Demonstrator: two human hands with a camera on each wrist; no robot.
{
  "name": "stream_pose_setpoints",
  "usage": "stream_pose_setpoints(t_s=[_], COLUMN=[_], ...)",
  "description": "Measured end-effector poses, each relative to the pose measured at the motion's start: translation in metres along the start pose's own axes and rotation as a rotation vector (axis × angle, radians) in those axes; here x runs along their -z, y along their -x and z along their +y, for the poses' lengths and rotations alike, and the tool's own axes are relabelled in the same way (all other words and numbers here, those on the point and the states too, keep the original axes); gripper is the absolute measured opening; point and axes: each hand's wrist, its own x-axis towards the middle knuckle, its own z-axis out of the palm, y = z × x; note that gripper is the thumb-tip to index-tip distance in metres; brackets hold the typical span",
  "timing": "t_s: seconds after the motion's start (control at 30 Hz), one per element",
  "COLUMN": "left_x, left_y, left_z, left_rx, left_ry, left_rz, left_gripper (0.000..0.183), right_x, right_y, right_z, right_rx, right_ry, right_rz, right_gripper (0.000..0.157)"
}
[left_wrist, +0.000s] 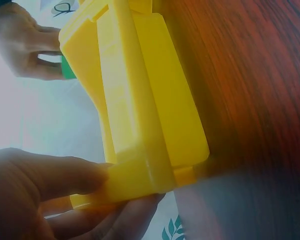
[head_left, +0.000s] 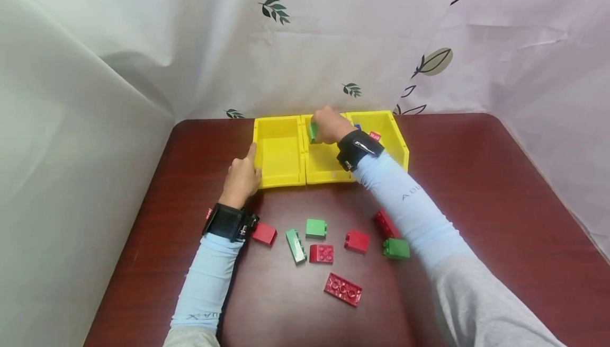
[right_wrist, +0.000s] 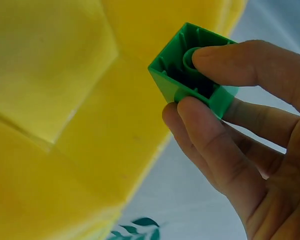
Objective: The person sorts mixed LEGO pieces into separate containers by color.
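I see a green block [right_wrist: 176, 71], hollow underneath with a round tube, at the far side of the middle compartment in the yellow box [head_left: 281, 151], near the surface's [head_left: 476, 188] far edge; its right compartment holds a red block [head_left: 375, 136] and something blue [head_left: 357, 126]. The right hand [head_left: 329, 126] pinches the green block between thumb and fingertips; the left hand [head_left: 241, 180] grips the box's left wall

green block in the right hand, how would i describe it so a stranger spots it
On the dark red table, find the yellow container with three sections. In the head view, the right hand appears over the middle section, gripping the green block. Unlike the green blocks lying on the table, this one is held, its hollow side showing in the right wrist view.
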Motion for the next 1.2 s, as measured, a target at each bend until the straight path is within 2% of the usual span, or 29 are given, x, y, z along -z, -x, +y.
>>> stream_pose_setpoints(t_s=[0.1, 0.3, 0.5, 0.77, 0.97, 1.2], left_x=[0.000, 0.002, 0.003, 0.000, 0.002, 0.000], left_y=[0.000, 0.000, 0.001, 0.002, 0.000, 0.000], left_z=[-0.001, -0.001, 0.000, 0.001, 0.003, 0.002], left_rx=[-0.001, 0.004, 0.009, -0.003, -0.014, 0.009], left_ry=[-0.007, -0.010, 0.001, 0.010, 0.006, -0.016], left_rz=[-0.003, -0.010, -0.001, 0.002, 0.041, 0.007], left_gripper=[0.072, 0.072, 0.072, 0.072, 0.072, 0.071], right_x=[-0.007, -0.014, -0.019, -0.037, -0.039, -0.042], right_y=[-0.009, -0.020, -0.030, -0.039, -0.050, -0.052], right_z=[0.001, 0.001, -0.003, 0.008, 0.013, 0.011], right_rx=[-0.021, -0.071, -0.125, -0.154, -0.151, -0.165], right_ry=[-0.015, -0.023, 0.010, 0.022, 0.044, 0.064], right_rz=[-0.016, -0.059, -0.114, -0.175, -0.167, -0.193], right_gripper=[0.020, 0.026, 0.025, 0.024, 0.028, 0.036])
